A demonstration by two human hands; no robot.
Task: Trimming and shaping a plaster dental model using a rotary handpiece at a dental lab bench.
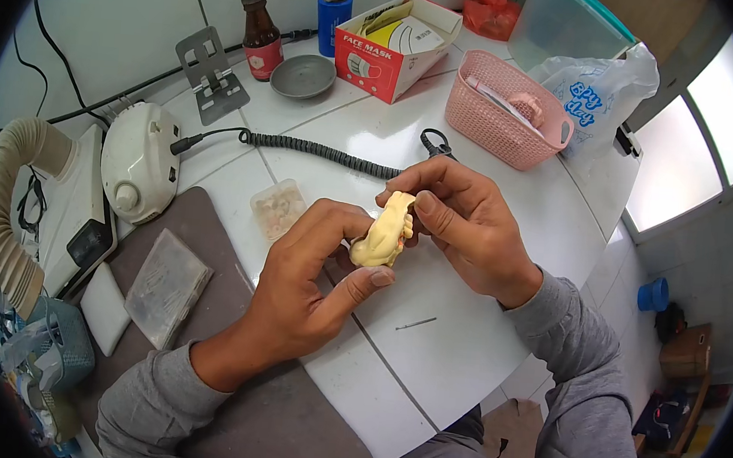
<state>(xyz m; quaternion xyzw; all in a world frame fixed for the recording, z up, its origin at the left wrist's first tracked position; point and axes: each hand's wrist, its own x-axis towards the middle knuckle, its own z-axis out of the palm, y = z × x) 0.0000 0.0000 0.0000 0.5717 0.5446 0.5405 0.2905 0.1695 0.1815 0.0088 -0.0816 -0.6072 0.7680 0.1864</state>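
A pale yellow dental cast (380,237) with a row of teeth along its right side is held above the white tiled table. My left hand (312,268) grips its lower end between thumb and fingers. At the upper end, the thumb and fingers of my right hand (462,224) close on the cast's edge; whether they hold anything small there is hidden. A thin metal bur (416,323) lies on the tiles below the hands. Just left of the cast sits a small clear box (277,208) with pale bits inside.
On the left stand a white control unit (139,162) with a coiled cord (321,149), a ribbed hose (7,201) and a flat clear case (168,287) on a grey mat (282,420). Behind are a bottle (261,36), a mask box (393,55) and a pink basket (495,123).
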